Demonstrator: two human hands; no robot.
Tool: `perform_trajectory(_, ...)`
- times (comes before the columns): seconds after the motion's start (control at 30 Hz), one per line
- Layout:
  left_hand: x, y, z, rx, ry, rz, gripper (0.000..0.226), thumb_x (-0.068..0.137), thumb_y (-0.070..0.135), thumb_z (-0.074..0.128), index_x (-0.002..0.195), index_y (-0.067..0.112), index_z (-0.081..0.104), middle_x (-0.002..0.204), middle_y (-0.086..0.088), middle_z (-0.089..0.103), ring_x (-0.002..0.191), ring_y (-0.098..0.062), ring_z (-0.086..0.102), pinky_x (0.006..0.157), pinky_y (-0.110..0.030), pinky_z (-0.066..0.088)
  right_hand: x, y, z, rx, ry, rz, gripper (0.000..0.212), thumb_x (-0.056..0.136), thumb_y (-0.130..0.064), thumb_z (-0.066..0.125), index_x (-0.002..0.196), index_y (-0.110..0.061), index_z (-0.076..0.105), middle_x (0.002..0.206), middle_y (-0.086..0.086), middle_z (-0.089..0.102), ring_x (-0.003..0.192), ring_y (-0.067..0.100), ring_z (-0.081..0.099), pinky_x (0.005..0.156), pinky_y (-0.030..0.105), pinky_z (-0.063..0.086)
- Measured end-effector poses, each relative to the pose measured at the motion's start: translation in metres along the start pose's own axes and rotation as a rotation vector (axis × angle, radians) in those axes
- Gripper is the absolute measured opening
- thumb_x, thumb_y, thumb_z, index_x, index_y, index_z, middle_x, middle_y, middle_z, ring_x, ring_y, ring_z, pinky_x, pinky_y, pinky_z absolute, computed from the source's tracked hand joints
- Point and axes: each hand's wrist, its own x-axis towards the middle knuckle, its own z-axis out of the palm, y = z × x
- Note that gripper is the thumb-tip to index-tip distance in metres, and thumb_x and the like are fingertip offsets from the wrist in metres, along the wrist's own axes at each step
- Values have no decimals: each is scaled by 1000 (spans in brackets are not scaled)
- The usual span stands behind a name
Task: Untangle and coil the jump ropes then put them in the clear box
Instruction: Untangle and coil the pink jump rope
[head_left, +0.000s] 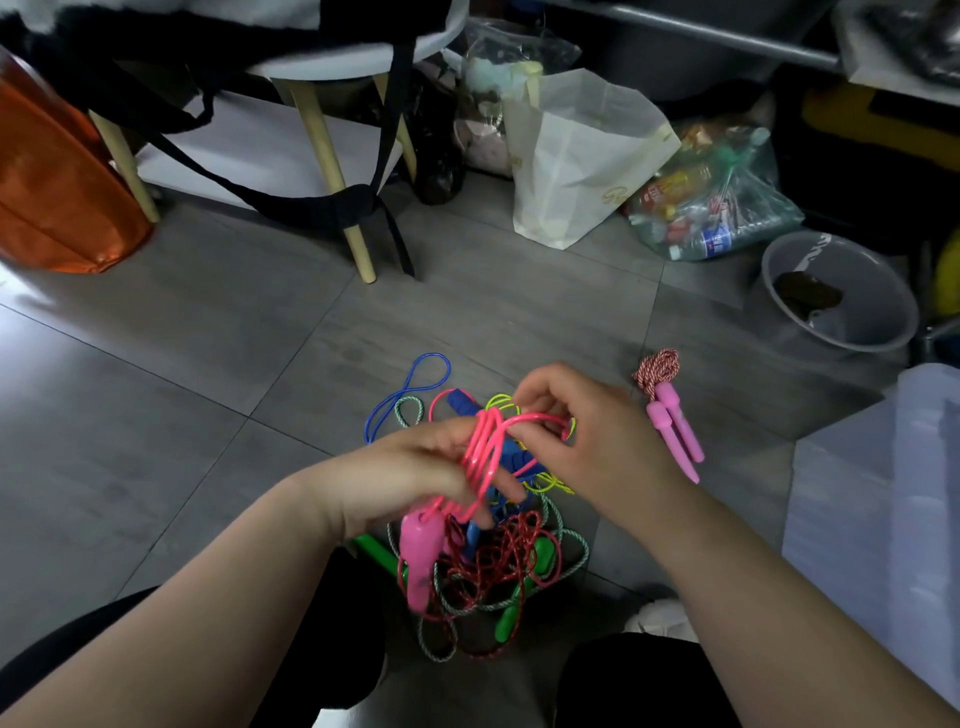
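A pink jump rope (485, 452) is wound in loops round the fingers of my left hand (410, 473), and its pink handles (421, 556) hang below that hand. My right hand (587, 431) pinches the free run of the same pink rope just right of the loops. Under both hands a tangle of ropes (493, 566) lies on the floor: red, blue, yellow-green and green-white cords with green and blue handles. A coiled red-white rope with pink handles (672, 410) lies apart to the right. The clear box (878, 493) stands at the right edge.
A grey basin (841, 296) sits back right, with a white paper bag (576, 161) and a plastic bag of bottles (717, 202) behind. A stool with wooden legs (332, 166) and black straps stands back left beside an orange bag (57, 182). My knees frame the tangle.
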Motion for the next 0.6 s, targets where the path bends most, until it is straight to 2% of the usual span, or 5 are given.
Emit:
perform_trajectory(0.07, 1, 0, 2, -103, 36, 24, 38, 51, 25, 81, 86, 18, 67, 57, -3, 62, 41, -8, 50, 49, -17, 45, 0, 2, 0, 26, 23, 16, 13, 76, -9, 70, 84, -11, 60, 64, -21, 49, 70, -10, 51, 65, 10, 39)
perform_trajectory(0.13, 0, 1, 3, -95, 61, 38, 21, 68, 29, 69, 85, 17, 69, 42, 4, 43, 34, -2, 34, 43, -15, 38, 1, 4, 1, 68, 28, 45, 18, 74, -10, 72, 83, -14, 58, 65, -18, 50, 68, -11, 51, 63, 7, 39)
perform_trajectory(0.2, -1, 2, 2, -120, 33, 30, 22, 69, 30, 69, 86, 16, 73, 40, 11, 34, 32, 1, 26, 40, -13, 35, 1, 7, 1, 137, 9, 99, 22, 74, -12, 72, 81, -21, 53, 65, -15, 51, 67, -3, 52, 63, 10, 40)
perform_trajectory(0.33, -3, 2, -4, -359, -5, 65, 54, 47, 46, 85, 90, 16, 75, 40, 11, 41, 29, 5, 26, 38, -12, 35, 5, 18, 3, 278, -21, 221, 26, 80, -10, 66, 71, -30, 50, 66, -10, 52, 60, 2, 48, 62, 18, 41)
perform_trajectory(0.6, 1, 8, -10, -752, 154, 305, 50, 38, 22, 89, 83, 7, 74, 61, 5, 65, 27, 4, 27, 34, -9, 35, 3, 38, 22, 246, -255, 301, 32, 87, -1, 52, 72, -29, 49, 71, -8, 54, 64, -5, 52, 72, 23, 43)
